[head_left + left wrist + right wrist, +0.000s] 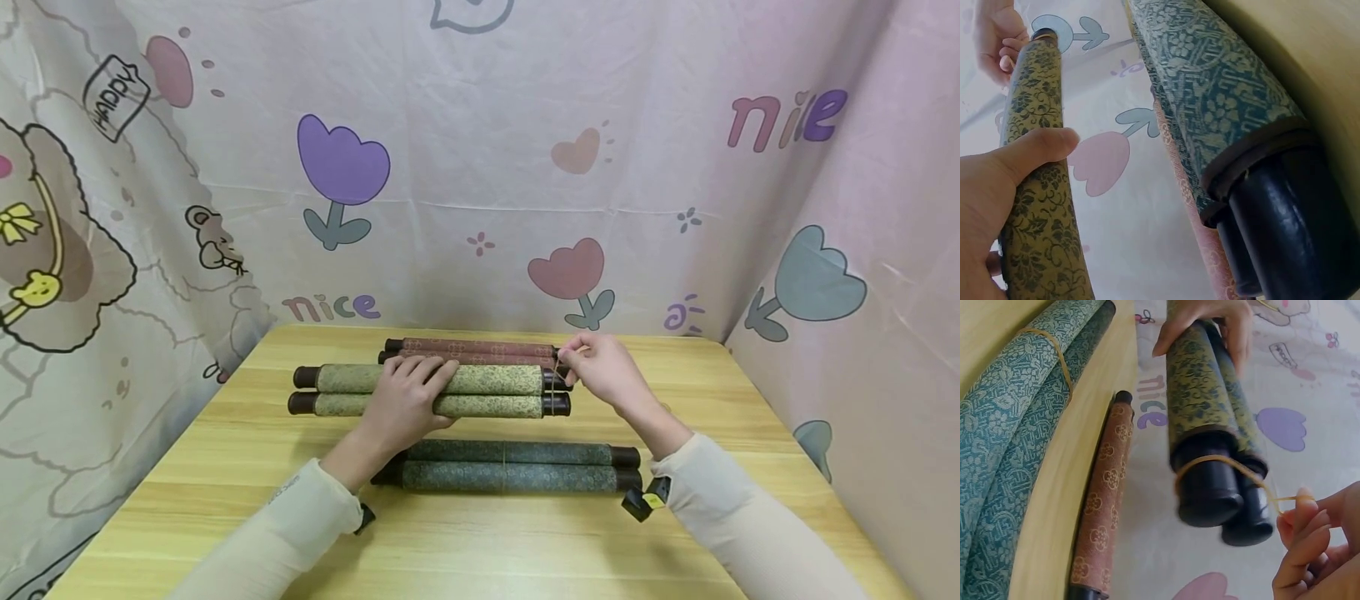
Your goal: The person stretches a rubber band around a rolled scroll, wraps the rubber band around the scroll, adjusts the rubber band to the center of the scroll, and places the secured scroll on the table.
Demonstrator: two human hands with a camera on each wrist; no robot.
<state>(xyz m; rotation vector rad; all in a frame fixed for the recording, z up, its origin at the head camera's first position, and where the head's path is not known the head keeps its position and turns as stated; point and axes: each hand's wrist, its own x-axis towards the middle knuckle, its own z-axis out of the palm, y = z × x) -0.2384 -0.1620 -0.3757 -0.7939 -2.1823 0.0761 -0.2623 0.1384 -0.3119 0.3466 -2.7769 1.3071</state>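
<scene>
A double-rolled scroll in yellow-green floral cloth (495, 380), with dark end knobs, is held level above the table. My left hand (405, 393) grips it left of its middle; in the left wrist view the thumb (1047, 149) lies across the cloth. A tan rubber band (1210, 460) loops round both knobs at the scroll's right end. With thumb and fingertips, my right hand (603, 368) pinches a strand of that band and draws it out sideways from the knobs, as the right wrist view shows.
Nearer me on the wooden table (480, 550) lies a blue-green double scroll (562, 477) with a band round its middle. Behind the held scroll rests a reddish-brown one (480, 347), partly covered. Printed cloth (465, 167) hangs at the back and sides.
</scene>
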